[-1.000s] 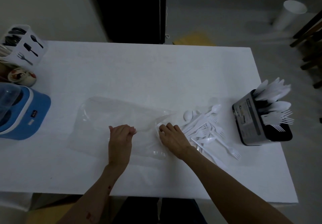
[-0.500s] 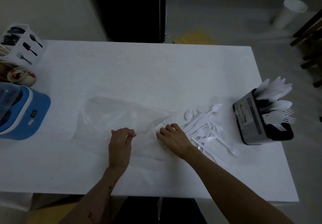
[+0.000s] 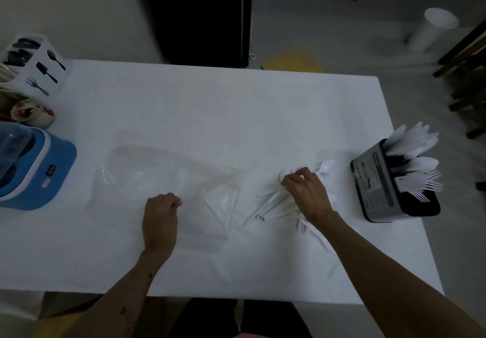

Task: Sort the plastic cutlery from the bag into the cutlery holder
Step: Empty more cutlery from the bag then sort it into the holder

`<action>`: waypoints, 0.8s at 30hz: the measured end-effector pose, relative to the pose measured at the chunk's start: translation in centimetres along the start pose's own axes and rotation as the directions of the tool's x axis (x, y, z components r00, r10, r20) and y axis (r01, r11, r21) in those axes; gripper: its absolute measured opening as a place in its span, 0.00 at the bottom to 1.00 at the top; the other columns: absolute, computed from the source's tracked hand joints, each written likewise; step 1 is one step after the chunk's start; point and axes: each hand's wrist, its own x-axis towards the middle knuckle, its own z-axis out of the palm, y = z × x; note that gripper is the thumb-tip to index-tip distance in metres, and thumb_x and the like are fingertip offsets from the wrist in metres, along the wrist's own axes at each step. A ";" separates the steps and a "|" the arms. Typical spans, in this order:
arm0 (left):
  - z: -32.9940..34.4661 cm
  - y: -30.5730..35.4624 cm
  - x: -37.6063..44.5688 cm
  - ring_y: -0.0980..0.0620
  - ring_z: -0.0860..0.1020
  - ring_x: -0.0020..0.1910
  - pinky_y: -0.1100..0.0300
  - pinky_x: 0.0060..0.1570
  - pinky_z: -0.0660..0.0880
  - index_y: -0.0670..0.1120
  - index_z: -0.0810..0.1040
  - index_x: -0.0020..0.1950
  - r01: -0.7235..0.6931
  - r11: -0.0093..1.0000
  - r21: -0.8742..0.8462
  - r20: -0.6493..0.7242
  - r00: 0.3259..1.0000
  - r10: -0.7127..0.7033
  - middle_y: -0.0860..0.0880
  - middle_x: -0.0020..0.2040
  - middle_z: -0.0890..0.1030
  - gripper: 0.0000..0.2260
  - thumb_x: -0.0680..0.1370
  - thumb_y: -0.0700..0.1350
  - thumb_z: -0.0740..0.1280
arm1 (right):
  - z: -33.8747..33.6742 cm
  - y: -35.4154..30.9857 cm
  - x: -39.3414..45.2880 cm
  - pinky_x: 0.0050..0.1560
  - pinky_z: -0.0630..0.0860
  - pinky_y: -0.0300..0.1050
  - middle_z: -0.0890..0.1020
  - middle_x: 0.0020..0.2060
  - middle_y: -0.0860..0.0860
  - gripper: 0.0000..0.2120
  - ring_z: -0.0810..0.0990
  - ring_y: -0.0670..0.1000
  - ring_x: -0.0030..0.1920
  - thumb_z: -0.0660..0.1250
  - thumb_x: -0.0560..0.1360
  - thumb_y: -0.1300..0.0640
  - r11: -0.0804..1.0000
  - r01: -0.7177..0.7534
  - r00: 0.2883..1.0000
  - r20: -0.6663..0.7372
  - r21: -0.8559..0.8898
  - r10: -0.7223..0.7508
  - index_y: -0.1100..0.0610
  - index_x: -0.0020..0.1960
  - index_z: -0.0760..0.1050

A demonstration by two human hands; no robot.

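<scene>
White table, right hand over cutlery

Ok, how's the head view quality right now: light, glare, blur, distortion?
Head view: dim and underexposed; the table reads blue-grey. The clear bag shows faint glare and barely stands out. Wide-angle bending curves the edges. Right hand and cutlery pile look slightly soft.

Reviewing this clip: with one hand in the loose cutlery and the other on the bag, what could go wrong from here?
1. The holder stands near the table's right edge and leans in this view; a hard push while inserting might tip it.
2. The right hand reaches into a tangled pile; lifting one piece may drag others away.
3. Spoons and forks look alike in this dim light, so missorting is possible.
</scene>
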 end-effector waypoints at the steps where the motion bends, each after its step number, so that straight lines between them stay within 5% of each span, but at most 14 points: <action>1: -0.3 -0.8 0.4 0.42 0.75 0.40 0.57 0.37 0.69 0.40 0.79 0.41 0.025 0.999 0.028 0.001 1.000 -0.025 0.44 0.37 0.80 0.05 0.71 0.32 0.72 | 0.1 0.0 0.2 0.33 0.74 0.44 0.85 0.41 0.50 0.22 0.81 0.58 0.43 0.79 0.52 0.74 1.000 -0.019 0.999 0.027 0.018 0.019 0.57 0.42 0.82; 7: -2.5 -5.0 2.5 0.38 0.76 0.46 0.49 0.35 0.73 0.40 0.78 0.43 0.207 0.973 0.104 -0.046 0.978 -0.203 0.41 0.40 0.79 0.01 0.75 0.37 0.69 | 1.3 -1.1 -0.4 0.43 0.83 0.52 0.84 0.54 0.58 0.29 0.82 0.63 0.54 0.70 0.54 0.81 0.991 -0.087 0.990 0.119 0.098 0.075 0.62 0.52 0.82; 10: -1.5 -6.4 2.8 0.36 0.74 0.61 0.42 0.59 0.71 0.40 0.78 0.58 0.125 0.972 0.196 0.010 0.992 -0.129 0.39 0.56 0.80 0.12 0.75 0.35 0.67 | 2.0 -2.1 -1.0 0.52 0.80 0.55 0.82 0.58 0.56 0.27 0.78 0.63 0.60 0.70 0.59 0.78 0.988 -0.126 0.982 0.149 0.085 0.112 0.60 0.55 0.81; 13: 0.3 -5.6 2.1 0.41 0.59 0.75 0.41 0.72 0.55 0.37 0.62 0.74 -0.055 0.986 0.157 0.155 0.987 0.030 0.39 0.74 0.64 0.24 0.77 0.33 0.60 | 2.2 -3.0 -1.5 0.61 0.75 0.57 0.82 0.59 0.56 0.27 0.77 0.63 0.62 0.70 0.60 0.77 0.989 -0.123 0.987 0.116 0.077 0.114 0.59 0.55 0.81; 16: 1.1 -3.6 1.3 0.46 0.46 0.78 0.43 0.74 0.48 0.42 0.48 0.78 -0.074 0.995 0.060 0.307 0.950 0.052 0.45 0.79 0.49 0.26 0.82 0.49 0.47 | 2.7 -3.6 -1.8 0.69 0.64 0.57 0.81 0.60 0.57 0.27 0.76 0.62 0.64 0.71 0.60 0.76 0.995 -0.080 0.993 0.088 0.060 0.075 0.59 0.57 0.80; 19: 2.1 -3.1 1.2 0.47 0.37 0.77 0.43 0.73 0.40 0.54 0.33 0.76 -0.081 0.983 0.167 0.456 0.890 -0.004 0.50 0.78 0.37 0.32 0.76 0.67 0.36 | 3.2 -4.0 -2.1 0.71 0.63 0.60 0.79 0.63 0.57 0.27 0.74 0.62 0.67 0.72 0.64 0.71 0.995 -0.071 0.991 0.120 0.067 0.063 0.58 0.62 0.79; 24: 3.6 -3.2 2.0 0.41 0.31 0.75 0.38 0.71 0.37 0.63 0.29 0.73 -0.114 0.947 0.301 0.605 0.790 -0.097 0.50 0.75 0.28 0.42 0.67 0.77 0.46 | 3.8 -5.0 -2.7 0.68 0.67 0.64 0.77 0.65 0.60 0.26 0.73 0.65 0.67 0.67 0.68 0.67 0.994 -0.068 0.993 0.102 0.080 0.060 0.58 0.66 0.76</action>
